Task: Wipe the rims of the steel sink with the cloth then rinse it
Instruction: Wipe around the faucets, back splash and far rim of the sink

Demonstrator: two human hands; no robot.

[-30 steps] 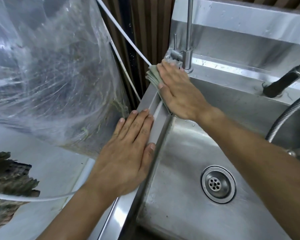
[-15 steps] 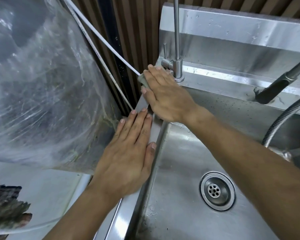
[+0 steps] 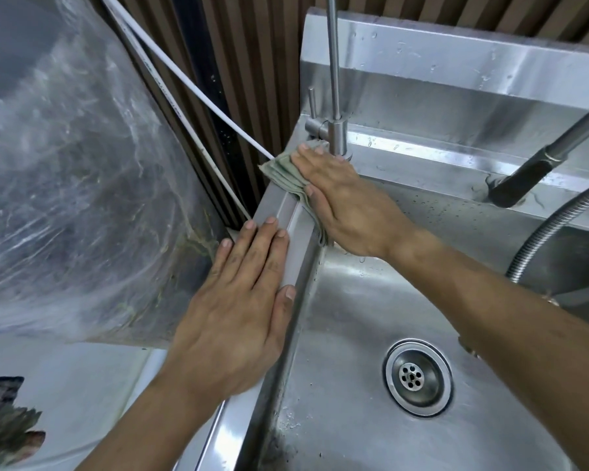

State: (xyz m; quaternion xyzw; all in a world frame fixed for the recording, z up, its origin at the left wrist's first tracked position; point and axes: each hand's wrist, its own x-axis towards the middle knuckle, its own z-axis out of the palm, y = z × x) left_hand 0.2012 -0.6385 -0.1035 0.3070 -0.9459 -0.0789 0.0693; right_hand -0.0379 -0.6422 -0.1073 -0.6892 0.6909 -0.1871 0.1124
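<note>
The stainless steel sink (image 3: 354, 334) is a deep, shiny basin with a raised flat rim along its left edge, a round perforated drain (image 3: 418, 378) in its floor, and water droplets on its walls and back ledge. The pale green folded cloth (image 3: 283, 175) lies flat on the rim at the sink's back left corner, its layered edges fanned towards the outer edge.

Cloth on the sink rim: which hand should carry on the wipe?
Right. The right hand lies flat on the cloth at the rim's far corner; the left hand rests bare on the rim, nearer the person.
</note>
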